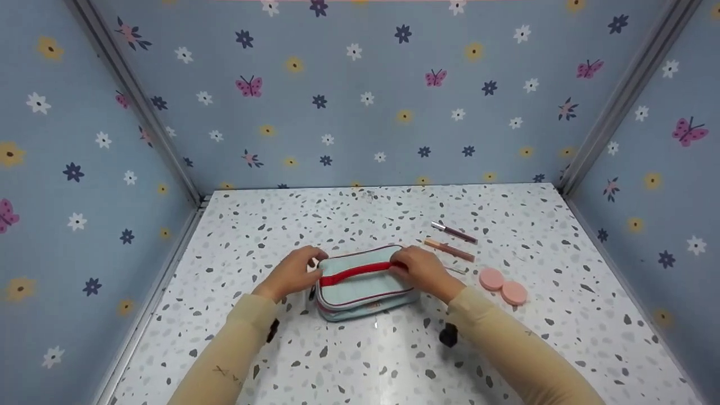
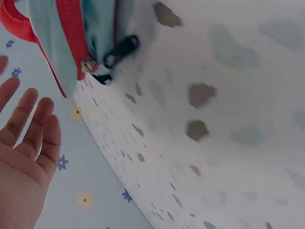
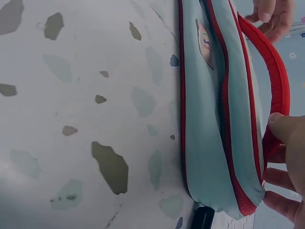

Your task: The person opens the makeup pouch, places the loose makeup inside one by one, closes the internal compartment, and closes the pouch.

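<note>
A light blue zippered cosmetic pouch (image 1: 365, 289) with red piping lies on the speckled table, its red carry handle (image 1: 355, 271) arched over the top. My right hand (image 1: 422, 271) pinches the handle near its right end; in the right wrist view the thumb lies on the red strap and the other fingers are beside the pouch. At the pouch's left end is my left hand (image 1: 293, 273), its fingers loosely spread; in the left wrist view they hold nothing. A dark zipper pull (image 2: 121, 50) hangs near that end.
Two slim lip gloss tubes (image 1: 450, 250) lie right of the pouch, with a thin stick (image 1: 455, 270) close by. Two joined pink round cases (image 1: 492, 279) sit farther right. A black object (image 1: 448, 335) is beside the right forearm, another dark one (image 1: 273, 330) by the left. Patterned walls surround the table.
</note>
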Motion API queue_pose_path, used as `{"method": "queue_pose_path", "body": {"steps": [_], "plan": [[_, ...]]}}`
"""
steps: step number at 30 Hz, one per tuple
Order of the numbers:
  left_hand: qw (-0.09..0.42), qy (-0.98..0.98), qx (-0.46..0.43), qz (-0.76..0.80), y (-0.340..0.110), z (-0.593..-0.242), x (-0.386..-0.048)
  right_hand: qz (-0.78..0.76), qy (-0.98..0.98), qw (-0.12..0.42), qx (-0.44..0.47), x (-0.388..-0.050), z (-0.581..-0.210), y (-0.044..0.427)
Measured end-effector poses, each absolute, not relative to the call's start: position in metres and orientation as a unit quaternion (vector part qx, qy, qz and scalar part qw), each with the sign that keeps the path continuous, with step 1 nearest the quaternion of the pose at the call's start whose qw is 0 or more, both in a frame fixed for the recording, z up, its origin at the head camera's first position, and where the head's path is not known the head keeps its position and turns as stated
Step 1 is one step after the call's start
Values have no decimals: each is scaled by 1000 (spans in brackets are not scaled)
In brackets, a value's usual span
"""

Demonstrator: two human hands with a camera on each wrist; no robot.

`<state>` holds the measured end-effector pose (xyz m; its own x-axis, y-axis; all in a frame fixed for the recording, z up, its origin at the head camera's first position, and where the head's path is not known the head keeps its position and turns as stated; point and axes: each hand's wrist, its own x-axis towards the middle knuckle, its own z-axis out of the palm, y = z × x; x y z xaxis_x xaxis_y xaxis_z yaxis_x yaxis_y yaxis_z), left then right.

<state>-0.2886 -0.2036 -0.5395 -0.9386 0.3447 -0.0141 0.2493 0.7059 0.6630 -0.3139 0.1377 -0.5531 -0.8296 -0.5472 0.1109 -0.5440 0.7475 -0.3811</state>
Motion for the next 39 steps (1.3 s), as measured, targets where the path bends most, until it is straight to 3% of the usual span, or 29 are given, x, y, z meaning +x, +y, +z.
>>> {"method": "queue_pose_path", "body": {"steps": [14, 22, 39], "plan": [[146, 931, 93, 323, -217, -565, -277, -186, 927, 4, -327, -309, -562, 136], [152, 923, 116, 333, -207, -571, -279, -216, 907, 8, -361, -308, -565, 128], [143, 919, 77, 360, -211, -576, -280, -268, 907, 36, -322, -312, -562, 119]]}}
